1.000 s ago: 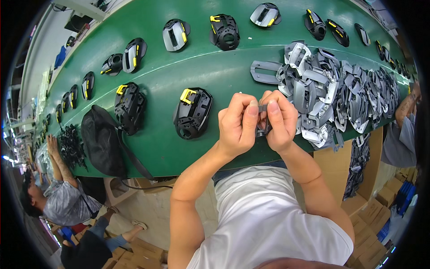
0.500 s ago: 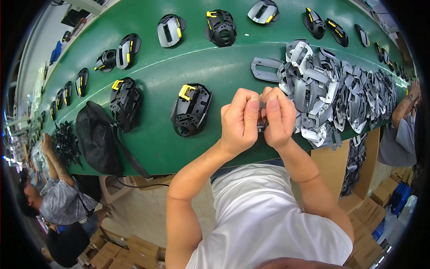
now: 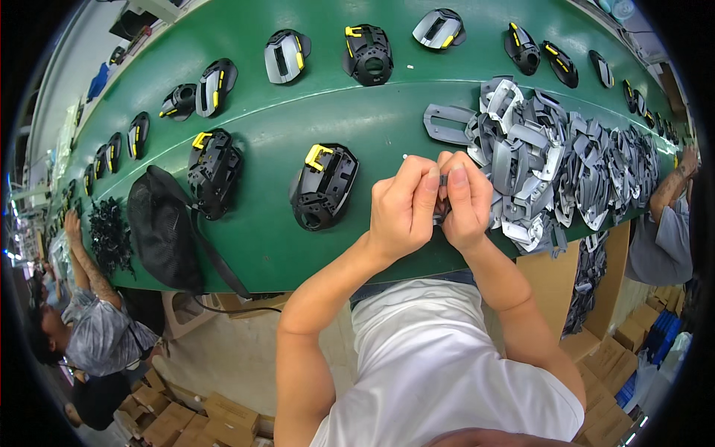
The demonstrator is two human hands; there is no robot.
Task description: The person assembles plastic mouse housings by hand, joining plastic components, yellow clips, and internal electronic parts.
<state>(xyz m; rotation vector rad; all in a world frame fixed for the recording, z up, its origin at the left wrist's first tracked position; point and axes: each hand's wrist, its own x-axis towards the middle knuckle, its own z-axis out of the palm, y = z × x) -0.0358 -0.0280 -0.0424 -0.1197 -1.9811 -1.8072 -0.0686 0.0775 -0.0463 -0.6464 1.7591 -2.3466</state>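
Observation:
My left hand [image 3: 404,205] and my right hand [image 3: 466,200] meet over the near side of the green bench. Both are closed, thumbs side by side, on a small dark grey plastic part [image 3: 443,180]. Fingers cover most of it, so its full shape is hidden. Just left of my hands lies a black plastic housing [image 3: 325,188] with a yellow clip at its top. A second black housing [image 3: 214,175] with a yellow clip sits farther left. Close to my right hand is a heap of grey plastic covers [image 3: 514,160].
Along the far side of the green bench [image 3: 402,112] runs a row of grey-and-black housings [image 3: 287,58]. A black mesh bag [image 3: 162,231] and a pile of small black parts [image 3: 110,238] lie left. Below the right edge stands a carton [image 3: 547,279]. Co-workers are at both sides.
The bench and its contents sit slightly lower and farther right in the picture. My hands stay together on the grey part, with only a slight shift of the fingers.

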